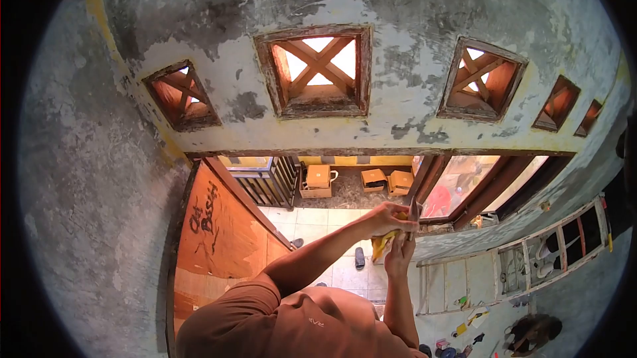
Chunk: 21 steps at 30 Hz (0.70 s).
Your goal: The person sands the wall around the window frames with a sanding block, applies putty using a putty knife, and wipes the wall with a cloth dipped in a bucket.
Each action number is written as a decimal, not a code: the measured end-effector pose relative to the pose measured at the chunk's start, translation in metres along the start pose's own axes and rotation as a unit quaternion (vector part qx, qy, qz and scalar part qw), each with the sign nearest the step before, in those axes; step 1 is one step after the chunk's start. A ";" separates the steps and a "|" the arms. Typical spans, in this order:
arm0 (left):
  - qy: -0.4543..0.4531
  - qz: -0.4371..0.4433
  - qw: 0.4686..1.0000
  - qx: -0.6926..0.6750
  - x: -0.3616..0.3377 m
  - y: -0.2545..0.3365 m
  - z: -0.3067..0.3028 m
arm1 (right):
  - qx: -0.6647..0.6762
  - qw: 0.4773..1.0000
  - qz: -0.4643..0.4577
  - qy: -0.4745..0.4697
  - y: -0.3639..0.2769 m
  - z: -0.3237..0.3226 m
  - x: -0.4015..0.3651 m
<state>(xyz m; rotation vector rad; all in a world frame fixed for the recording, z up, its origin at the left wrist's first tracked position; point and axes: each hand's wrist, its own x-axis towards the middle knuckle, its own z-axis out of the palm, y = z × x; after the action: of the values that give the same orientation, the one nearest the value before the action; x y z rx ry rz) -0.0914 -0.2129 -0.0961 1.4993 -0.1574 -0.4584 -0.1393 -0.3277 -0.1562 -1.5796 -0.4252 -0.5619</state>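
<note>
My left hand (385,220) reaches in from the left, its fingers closed around a crumpled yellow cloth (381,245). Close below it, my right hand (399,253) is closed too. From between the hands rises a thin grey metal blade (415,209), which looks like a putty knife; its handle is hidden by the fingers. The right hand appears to grip that handle, with the left fingers against the blade's lower part. Part of the cloth hangs down to the left of the right hand.
A brown-framed window (458,185) stands right of the hands. A wooden door (222,225) is at left, with boxes (317,180) beyond the doorway. At right are a ladder (527,265) and a person (533,333) below, among scattered items. A sandal (359,258) lies on the tiles.
</note>
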 end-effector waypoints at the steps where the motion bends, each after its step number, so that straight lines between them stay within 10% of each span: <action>1: -0.006 -0.001 1.000 0.003 -0.001 -0.001 -0.004 | 0.096 0.993 0.071 0.001 0.010 0.001 -0.003; 3: 0.155 0.069 0.983 0.062 -0.009 0.001 -0.022 | 0.285 0.937 0.202 0.013 0.031 0.005 -0.003; 5: 0.178 0.058 0.982 -0.033 -0.026 0.006 -0.060 | 0.285 0.947 0.124 0.083 0.046 0.003 0.023; 7: 0.245 0.141 0.958 -0.042 -0.055 0.016 -0.104 | 0.131 0.983 0.122 -0.043 0.057 -0.019 0.045; 11: 0.488 0.256 0.834 -0.026 -0.111 0.053 -0.173 | -0.029 0.998 -0.042 0.025 0.008 -0.033 0.153; 17: 0.426 0.358 0.810 0.183 -0.143 0.058 -0.262 | -0.280 0.898 0.210 0.266 0.086 -0.033 0.278; 21: 0.440 0.346 0.785 0.267 -0.119 0.038 -0.277 | -0.239 0.957 0.057 0.151 0.041 0.095 0.213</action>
<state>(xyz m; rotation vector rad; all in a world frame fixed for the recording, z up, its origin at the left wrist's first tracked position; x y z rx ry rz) -0.0872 0.0889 -0.0602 1.9148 -0.0830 0.9722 0.0664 -0.2493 -0.0675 -1.9222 0.0429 -0.8475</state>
